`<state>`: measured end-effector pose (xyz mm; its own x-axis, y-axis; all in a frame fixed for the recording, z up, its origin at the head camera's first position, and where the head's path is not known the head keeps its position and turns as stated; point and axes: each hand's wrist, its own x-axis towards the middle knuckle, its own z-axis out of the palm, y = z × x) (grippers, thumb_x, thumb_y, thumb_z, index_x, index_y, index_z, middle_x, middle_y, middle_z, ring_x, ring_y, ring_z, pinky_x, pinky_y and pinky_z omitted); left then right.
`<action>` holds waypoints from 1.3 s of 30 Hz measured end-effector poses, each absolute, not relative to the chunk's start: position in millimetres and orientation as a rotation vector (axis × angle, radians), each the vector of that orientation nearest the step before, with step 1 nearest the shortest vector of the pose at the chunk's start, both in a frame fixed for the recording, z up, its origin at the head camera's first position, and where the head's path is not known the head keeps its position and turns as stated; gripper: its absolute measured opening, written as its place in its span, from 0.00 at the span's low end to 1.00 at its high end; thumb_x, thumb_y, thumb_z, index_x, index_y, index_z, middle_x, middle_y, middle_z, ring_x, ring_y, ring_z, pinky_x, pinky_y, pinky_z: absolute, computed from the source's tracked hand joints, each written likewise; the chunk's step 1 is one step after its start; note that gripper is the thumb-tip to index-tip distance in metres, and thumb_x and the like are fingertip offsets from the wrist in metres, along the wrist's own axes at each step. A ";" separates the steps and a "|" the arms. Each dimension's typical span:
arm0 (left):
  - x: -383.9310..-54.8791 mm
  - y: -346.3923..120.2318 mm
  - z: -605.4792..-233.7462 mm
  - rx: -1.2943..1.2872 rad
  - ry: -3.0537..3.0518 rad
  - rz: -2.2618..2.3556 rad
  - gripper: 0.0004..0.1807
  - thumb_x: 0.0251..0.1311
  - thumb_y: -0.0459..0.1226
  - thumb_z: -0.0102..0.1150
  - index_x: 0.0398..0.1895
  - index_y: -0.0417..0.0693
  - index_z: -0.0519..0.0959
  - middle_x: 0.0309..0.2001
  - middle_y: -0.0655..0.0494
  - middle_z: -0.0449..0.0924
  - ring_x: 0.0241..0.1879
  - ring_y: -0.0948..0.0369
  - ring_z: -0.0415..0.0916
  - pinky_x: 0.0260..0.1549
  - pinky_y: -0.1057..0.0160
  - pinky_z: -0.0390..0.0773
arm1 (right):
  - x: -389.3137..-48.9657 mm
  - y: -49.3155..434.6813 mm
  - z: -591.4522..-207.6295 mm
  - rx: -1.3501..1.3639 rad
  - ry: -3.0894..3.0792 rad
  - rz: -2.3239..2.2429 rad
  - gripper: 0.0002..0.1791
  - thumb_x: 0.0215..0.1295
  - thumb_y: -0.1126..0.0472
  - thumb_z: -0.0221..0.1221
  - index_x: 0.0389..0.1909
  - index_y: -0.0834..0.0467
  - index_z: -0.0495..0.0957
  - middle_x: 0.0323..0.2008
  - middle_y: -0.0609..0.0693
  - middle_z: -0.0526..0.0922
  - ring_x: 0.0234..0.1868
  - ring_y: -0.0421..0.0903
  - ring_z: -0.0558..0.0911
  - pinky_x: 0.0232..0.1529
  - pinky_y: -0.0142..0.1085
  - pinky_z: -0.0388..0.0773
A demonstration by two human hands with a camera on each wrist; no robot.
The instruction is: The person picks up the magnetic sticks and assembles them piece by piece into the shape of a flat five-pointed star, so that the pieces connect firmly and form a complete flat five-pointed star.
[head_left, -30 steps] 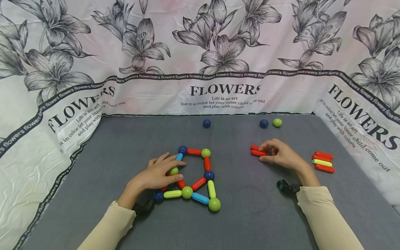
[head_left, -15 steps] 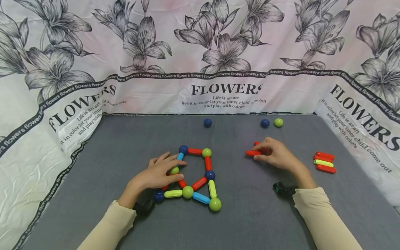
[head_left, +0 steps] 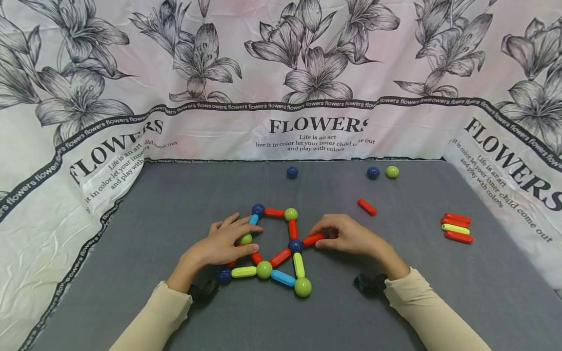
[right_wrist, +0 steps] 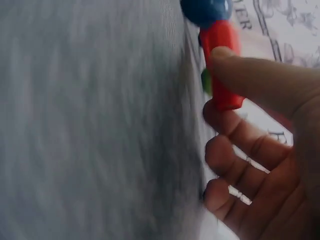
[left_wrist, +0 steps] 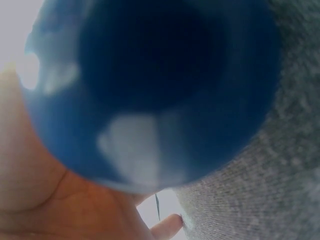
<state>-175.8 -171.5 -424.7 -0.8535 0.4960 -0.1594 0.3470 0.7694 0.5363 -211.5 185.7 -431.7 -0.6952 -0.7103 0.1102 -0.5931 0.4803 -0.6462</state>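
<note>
1 red rod (head_left: 312, 239) pinched (R hand (head_left: 353, 236)).

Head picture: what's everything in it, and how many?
Glossy navy balls: five, dark blue, three joined, two behind
Glossy lime balls: five, green, four joined, one behind
Straight red rods: ten showing, red, five joined, one held, one loose, three at right
Straight blue rods: two, light blue, joined
Straight lemon rods: three, yellow-green, two joined, one at right
Flat cloth tabletop: one, grey, underneath
Flowery fabric backdrop: one, white, behind and beside
Wrist cameras: two, black, on the wrists
Sleeves: two, cream, on the arms
Left grip: one, bare, over joined balls and rods
Right grip: one, bare, pinching a red rod
</note>
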 end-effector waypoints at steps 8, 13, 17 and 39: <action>-175.0 -170.9 -423.4 0.642 2.674 0.728 0.28 0.70 0.57 0.56 0.70 0.63 0.74 0.80 0.48 0.56 0.81 0.38 0.40 0.69 0.27 0.42 | -213.7 189.0 -434.0 -1.075 2.550 -1.075 0.15 0.64 0.58 0.70 0.51 0.49 0.85 0.41 0.44 0.83 0.29 0.38 0.75 0.30 0.31 0.73; -174.6 -170.6 -422.7 0.640 2.675 0.731 0.27 0.70 0.56 0.57 0.70 0.63 0.74 0.80 0.48 0.56 0.81 0.37 0.40 0.69 0.27 0.42 | -227.6 218.9 -434.3 -0.904 2.845 -1.182 0.16 0.62 0.62 0.71 0.51 0.56 0.85 0.38 0.51 0.83 0.29 0.41 0.74 0.31 0.32 0.72; -175.1 -170.8 -423.9 0.645 2.672 0.725 0.27 0.70 0.56 0.56 0.70 0.63 0.74 0.80 0.48 0.56 0.81 0.38 0.40 0.69 0.27 0.42 | -235.7 249.7 -431.2 -0.573 3.170 -1.056 0.17 0.62 0.60 0.71 0.51 0.61 0.84 0.38 0.60 0.81 0.36 0.52 0.78 0.37 0.42 0.73; -175.5 -170.7 -424.9 0.638 2.676 0.733 0.27 0.70 0.57 0.57 0.69 0.64 0.74 0.80 0.49 0.56 0.81 0.38 0.40 0.69 0.27 0.42 | -254.8 207.7 -442.3 -0.667 2.770 -1.195 0.13 0.62 0.57 0.71 0.46 0.57 0.88 0.37 0.52 0.87 0.31 0.40 0.78 0.32 0.31 0.75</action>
<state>-175.5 -170.7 -424.9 -0.8586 0.4869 -0.1602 0.3373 0.7720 0.5388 -254.8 207.7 -442.3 -0.9053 -0.4074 0.1200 -0.3669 0.6078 -0.7042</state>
